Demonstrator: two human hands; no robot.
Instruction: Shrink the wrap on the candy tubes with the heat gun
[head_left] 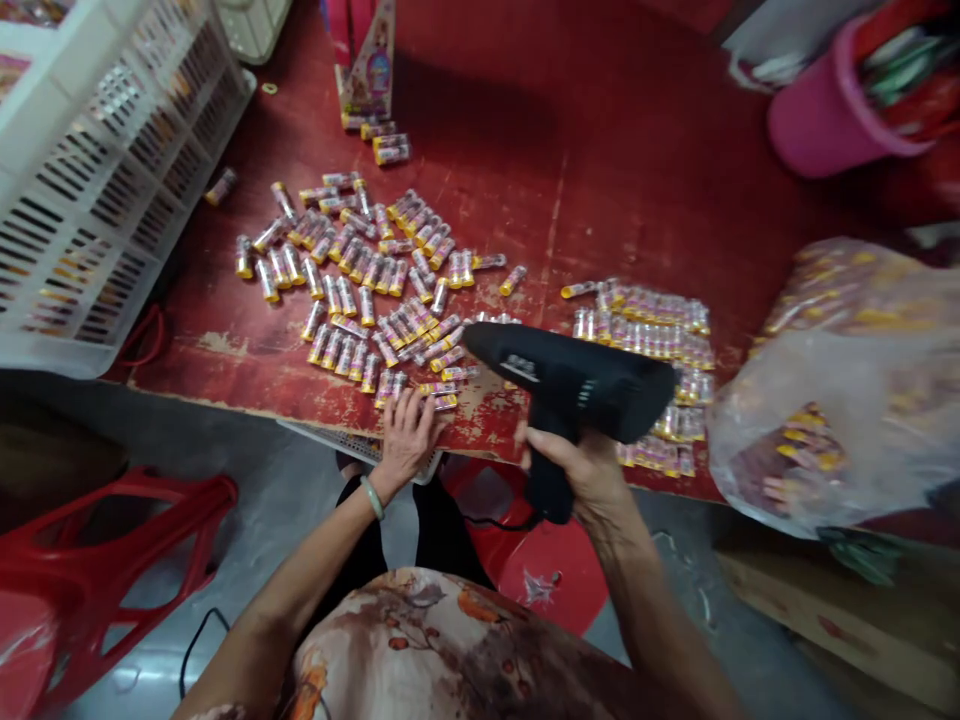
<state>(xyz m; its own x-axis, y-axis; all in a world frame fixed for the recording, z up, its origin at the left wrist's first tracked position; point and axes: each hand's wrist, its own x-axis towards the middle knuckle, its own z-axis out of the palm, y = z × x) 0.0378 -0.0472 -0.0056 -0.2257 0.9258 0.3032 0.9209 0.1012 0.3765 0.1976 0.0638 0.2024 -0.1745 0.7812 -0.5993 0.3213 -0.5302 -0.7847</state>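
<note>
My right hand [592,475] is wrapped round the handle of a black hair dryer [577,378], held above the table with its narrow nozzle pointing left. Under and left of the nozzle lie many small clear tubes [369,268] with yellow ends, scattered and in short rows. My left hand [407,435] rests at the table's front edge, fingers stretched out and touching the nearest tubes. Behind the dryer, more tubes [652,335] lie in neat rows, partly hidden by it. A pale bangle [373,497] is on my left wrist.
The worn red table [480,200] carries a white slatted basket [112,180] at left and a pink-sided box [367,60] at the back. A clear plastic bag [862,420] of similar tubes is at right, a pink bucket [817,110] behind it. Red stools [142,560] stand below.
</note>
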